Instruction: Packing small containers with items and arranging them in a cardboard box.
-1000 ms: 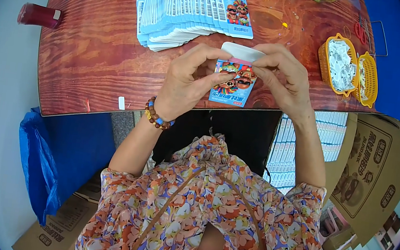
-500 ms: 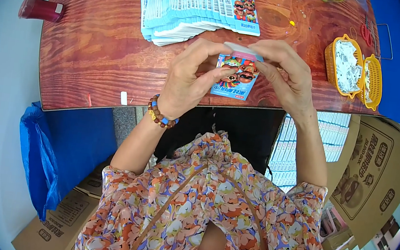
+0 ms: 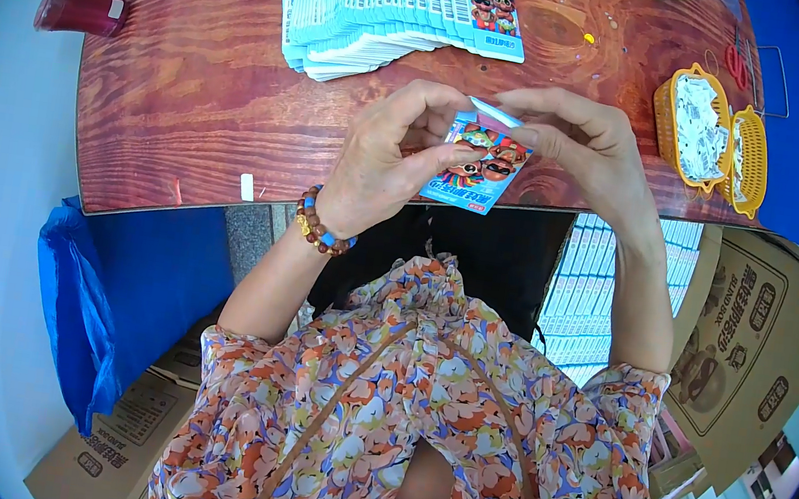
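A small blue printed carton (image 3: 475, 174) with cartoon figures is held between my two hands over the table's front edge. My left hand (image 3: 398, 143) grips its left side, the thumb lying across the printed front. At its top end a flap (image 3: 496, 113) stands partly folded, pale on its upper face. My right hand (image 3: 579, 147) pinches the upper right corner by that flap, thumb in front and fingers behind. What lies inside the carton is hidden. Beyond my hands, a fanned stack of flat blue-and-white cartons (image 3: 380, 15) lies on the wooden table (image 3: 176, 109).
Two yellow baskets (image 3: 665, 133) with small white packets stand at the right, red scissors (image 3: 736, 67) behind them. A dark red jar (image 3: 82, 13) lies at the far left. Under the table's right side is a box of packed cartons (image 3: 597, 286); a cardboard box (image 3: 746, 336) stands beside it.
The carton has tilted, its lower end moving slightly down. The top flap has folded further over, and my right hand has shifted slightly right.
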The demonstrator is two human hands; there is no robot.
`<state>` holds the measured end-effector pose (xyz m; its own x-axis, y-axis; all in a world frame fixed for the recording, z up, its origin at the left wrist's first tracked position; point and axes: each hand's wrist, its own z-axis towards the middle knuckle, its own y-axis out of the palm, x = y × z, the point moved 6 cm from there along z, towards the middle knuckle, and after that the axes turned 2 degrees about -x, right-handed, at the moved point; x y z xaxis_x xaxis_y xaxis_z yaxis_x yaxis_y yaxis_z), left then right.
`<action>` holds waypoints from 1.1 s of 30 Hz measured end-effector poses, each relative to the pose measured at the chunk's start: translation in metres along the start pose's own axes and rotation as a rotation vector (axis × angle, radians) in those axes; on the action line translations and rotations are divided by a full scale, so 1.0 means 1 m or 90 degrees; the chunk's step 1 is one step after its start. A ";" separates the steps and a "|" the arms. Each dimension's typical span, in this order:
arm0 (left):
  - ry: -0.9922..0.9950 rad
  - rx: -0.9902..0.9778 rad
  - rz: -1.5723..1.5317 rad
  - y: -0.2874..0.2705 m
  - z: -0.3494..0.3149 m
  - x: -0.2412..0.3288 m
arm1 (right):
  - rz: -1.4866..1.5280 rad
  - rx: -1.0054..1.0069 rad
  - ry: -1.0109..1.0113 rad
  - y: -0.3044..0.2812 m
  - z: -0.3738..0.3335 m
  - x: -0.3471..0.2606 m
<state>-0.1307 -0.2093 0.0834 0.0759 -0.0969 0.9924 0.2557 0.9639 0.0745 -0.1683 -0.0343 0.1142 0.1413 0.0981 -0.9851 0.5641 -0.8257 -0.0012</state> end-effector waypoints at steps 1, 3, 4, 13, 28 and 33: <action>-0.022 -0.005 -0.029 0.001 0.000 -0.001 | 0.001 0.000 0.001 0.000 0.001 0.002; -0.022 -0.012 -0.024 0.001 0.001 -0.003 | -0.090 -0.020 -0.037 -0.001 0.002 0.001; -0.020 -0.019 -0.018 0.002 0.001 -0.003 | -0.090 -0.019 -0.035 -0.002 0.002 0.001; 0.016 -0.008 0.047 0.000 0.006 -0.004 | -0.239 0.025 -0.069 0.000 0.000 -0.003; -0.067 -0.002 0.152 0.006 0.003 -0.006 | -0.586 0.023 -0.184 0.015 -0.014 -0.012; -0.064 -0.017 0.159 0.004 0.001 -0.009 | -0.597 -0.027 -0.197 0.019 -0.017 -0.011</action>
<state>-0.1312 -0.2039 0.0752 0.0443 0.1694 0.9845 0.2661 0.9479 -0.1751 -0.1456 -0.0419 0.1282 -0.5937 0.5472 -0.5900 0.3688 -0.4665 -0.8039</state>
